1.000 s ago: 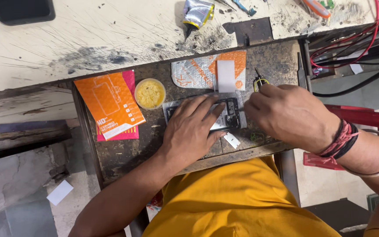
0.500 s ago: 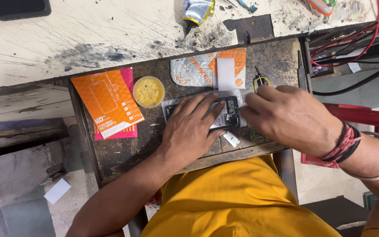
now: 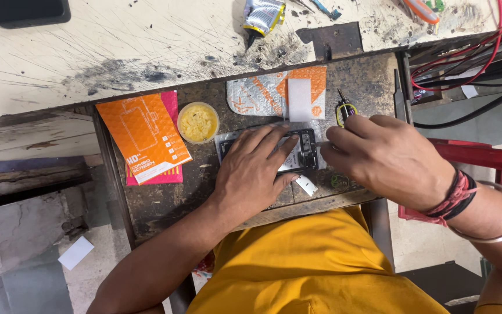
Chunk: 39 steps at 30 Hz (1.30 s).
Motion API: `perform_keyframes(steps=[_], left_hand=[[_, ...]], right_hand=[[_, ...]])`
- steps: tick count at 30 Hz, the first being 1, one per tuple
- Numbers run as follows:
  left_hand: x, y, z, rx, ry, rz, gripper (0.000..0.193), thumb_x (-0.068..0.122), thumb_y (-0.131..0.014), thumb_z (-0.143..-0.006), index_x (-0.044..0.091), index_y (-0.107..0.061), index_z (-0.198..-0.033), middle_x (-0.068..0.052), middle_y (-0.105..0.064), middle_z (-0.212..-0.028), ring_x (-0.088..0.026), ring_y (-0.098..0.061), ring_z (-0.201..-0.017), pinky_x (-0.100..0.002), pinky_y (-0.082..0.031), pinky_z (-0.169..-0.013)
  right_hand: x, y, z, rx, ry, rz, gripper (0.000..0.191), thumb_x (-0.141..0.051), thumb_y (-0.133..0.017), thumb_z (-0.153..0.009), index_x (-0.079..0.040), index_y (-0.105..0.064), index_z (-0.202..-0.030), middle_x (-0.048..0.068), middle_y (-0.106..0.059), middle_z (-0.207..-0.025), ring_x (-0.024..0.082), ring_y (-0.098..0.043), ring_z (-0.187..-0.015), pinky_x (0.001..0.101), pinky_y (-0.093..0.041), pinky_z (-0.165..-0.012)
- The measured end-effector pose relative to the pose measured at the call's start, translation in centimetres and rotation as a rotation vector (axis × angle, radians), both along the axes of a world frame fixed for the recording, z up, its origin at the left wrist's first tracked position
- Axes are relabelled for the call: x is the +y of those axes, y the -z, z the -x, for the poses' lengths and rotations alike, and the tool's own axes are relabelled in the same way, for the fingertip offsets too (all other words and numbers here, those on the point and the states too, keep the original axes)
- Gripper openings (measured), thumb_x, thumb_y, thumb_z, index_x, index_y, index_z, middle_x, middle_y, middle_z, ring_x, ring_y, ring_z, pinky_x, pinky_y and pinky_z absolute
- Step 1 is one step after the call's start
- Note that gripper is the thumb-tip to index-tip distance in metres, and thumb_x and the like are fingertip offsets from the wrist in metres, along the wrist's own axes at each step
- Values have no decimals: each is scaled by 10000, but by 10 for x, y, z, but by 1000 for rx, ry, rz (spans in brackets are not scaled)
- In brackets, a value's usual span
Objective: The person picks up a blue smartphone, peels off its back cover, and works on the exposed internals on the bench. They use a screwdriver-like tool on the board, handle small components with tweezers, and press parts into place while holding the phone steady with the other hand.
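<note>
Looking down, I see both hands meeting over an opened phone (image 3: 300, 152) that lies on the dark counter (image 3: 164, 197) just in front of my body. My left hand (image 3: 254, 174) lies flat on it, fingers spread and extended, pressing rather than gripping, and covers most of its left part. My right hand (image 3: 387, 160) is curled, fingers bunched at the phone's right end; I cannot tell whether they pinch a small tool or only touch the frame.

The phone's long axis runs left to right, from under my left palm toward my right fingertips, so only its right end shows. The left hand sits on it; the right comes in from the side and touches just the end.

Just beyond my right fingers lie small yellow-handled tweezers (image 3: 344, 109). Beyond the left fingertips sits a silver and orange pouch (image 3: 262, 96) with a white strip (image 3: 299, 100) on it. To the left of my left hand are a round tub of yellow paste (image 3: 198, 122) and an orange card (image 3: 143, 136). A small white scrap (image 3: 307, 185) lies between my hands, on the near side.
</note>
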State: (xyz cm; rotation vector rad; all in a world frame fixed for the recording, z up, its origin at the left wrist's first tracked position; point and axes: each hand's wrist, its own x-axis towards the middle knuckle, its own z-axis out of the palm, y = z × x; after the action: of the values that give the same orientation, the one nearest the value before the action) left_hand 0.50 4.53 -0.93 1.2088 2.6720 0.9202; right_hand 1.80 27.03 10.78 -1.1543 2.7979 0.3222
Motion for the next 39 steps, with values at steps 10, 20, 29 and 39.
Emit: perform_keyframes(steps=[10,20,29,39], left_hand=[[-1,6,-4,56,-52,-152,472,344,-793,-862,62,-713,-1233,-107,-644,-1363,-280,-562,-1298,-461,-415,-1140],[-1,14,-4,133,-83,-304,95,90,-819,-858,94,-797,-950,-41,-790,-990,-172,-724,-1016,-353,-531,-940],[1,20,-4,155,-90,-247,60,85,-788,-871,63,-785,-927,-67,-773,-1007,-210,-714,-1042,-408,-544,-990],[-1,14,-5,109,-93,-257,68,77,-792,-857,68,-786,-925,-60,-765,-1035,-218,-690,-1064,-409,-534,-983]], right_hand=[[12,9,-16,12,197,276,391,-40,-669,-719,-156,-774,-1077,29,-710,-1006,235,-668,-921,358,-561,-764],[8,31,-27,-91,361,529,307,-110,-779,-740,-145,-777,-1045,42,-701,-885,270,-681,-805,395,-554,-725],[9,21,-44,50,487,292,273,-69,-746,-777,-207,-816,-1003,11,-705,-835,221,-677,-747,369,-530,-594],[7,20,-54,21,482,272,291,-67,-725,-759,-227,-807,-988,-26,-681,-811,203,-664,-743,372,-531,-589]])
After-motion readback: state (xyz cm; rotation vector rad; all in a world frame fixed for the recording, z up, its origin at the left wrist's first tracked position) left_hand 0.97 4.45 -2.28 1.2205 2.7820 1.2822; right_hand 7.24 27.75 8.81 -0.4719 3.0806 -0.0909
